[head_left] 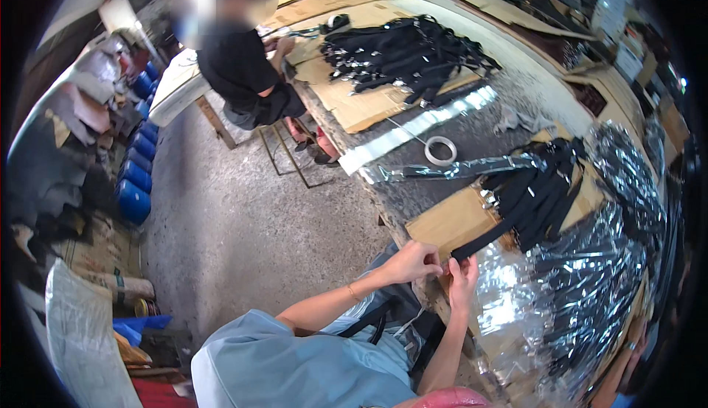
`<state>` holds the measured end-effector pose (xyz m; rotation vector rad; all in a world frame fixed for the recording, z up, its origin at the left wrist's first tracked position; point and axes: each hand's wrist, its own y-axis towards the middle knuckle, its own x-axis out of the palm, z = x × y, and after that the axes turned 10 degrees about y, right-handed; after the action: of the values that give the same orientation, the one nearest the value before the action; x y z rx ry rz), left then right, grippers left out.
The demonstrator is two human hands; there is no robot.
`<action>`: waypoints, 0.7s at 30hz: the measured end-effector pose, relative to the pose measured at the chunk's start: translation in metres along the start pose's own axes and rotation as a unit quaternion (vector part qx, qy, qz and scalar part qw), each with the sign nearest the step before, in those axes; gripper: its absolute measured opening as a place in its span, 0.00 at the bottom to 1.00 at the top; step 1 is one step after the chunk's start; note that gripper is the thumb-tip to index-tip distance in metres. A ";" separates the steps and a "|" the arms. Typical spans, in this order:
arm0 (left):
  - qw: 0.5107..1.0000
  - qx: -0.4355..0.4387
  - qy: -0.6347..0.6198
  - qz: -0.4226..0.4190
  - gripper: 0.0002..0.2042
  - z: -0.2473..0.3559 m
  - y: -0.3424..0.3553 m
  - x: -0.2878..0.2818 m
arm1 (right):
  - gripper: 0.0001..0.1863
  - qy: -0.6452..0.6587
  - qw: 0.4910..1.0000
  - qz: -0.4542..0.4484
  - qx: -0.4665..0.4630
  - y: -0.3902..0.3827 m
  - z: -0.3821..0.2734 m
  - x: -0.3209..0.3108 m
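Observation:
At the table's near edge my left hand [417, 262] has its fingers closed in a pinch close to the end of a black strap [480, 240]; what it holds is too small to make out. My right hand [462, 279] grips that strap's end. The strap lies toward a pile of black straps with metal fittings [538, 194] on a cardboard sheet [446, 220]. To the right are shiny plastic-wrapped bundles of straps [582, 297]. A wrapped length of strap [450, 172] reaches leftward from the pile, beside a white tape roll [440, 151].
A co-worker in a dark shirt [236, 76] sits at the far part of the table, beside another strap pile [398, 58] on cardboard, with a white strip [413, 128] nearby. Blue barrels [134, 194] and stacked scrap material [55, 172] line the left side of the concrete floor [206, 253].

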<state>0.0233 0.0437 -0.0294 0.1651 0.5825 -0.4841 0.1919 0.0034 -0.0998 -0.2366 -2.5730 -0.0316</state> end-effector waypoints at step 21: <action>0.999 -0.021 0.012 -0.039 0.08 -0.013 0.005 0.003 | 0.15 0.022 0.999 -0.022 0.017 -0.003 -0.015 0.014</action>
<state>0.0215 0.0508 -0.0412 0.1092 0.6240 -0.5449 0.1882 0.0014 -0.0796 -0.1653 -2.5315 -0.0089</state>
